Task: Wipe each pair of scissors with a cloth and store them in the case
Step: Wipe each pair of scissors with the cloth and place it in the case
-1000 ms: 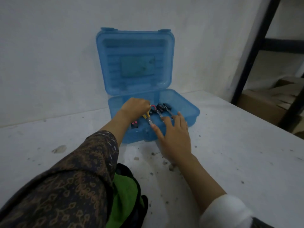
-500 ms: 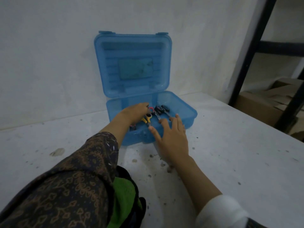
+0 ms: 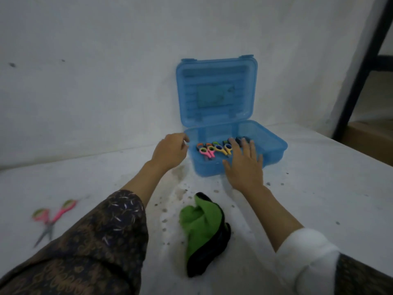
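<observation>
Head view: both forearms reach forward to the open case (image 3: 274,155), whose lid (image 3: 217,92) stands upright by the wall. Left hand (image 3: 172,152) is just beside the case's left wall, fingers loosely curled, holding nothing. Right hand (image 3: 244,167) is palm down over the front edge, fingers straight and spread, gripping nothing; contact unclear. Row of scissors (image 3: 212,150) lies inside the case. Pink scissors (image 3: 51,218) lie on the table (image 3: 319,188), far left, blurred. Cloth (image 3: 202,226) is crumpled between the forearms.
</observation>
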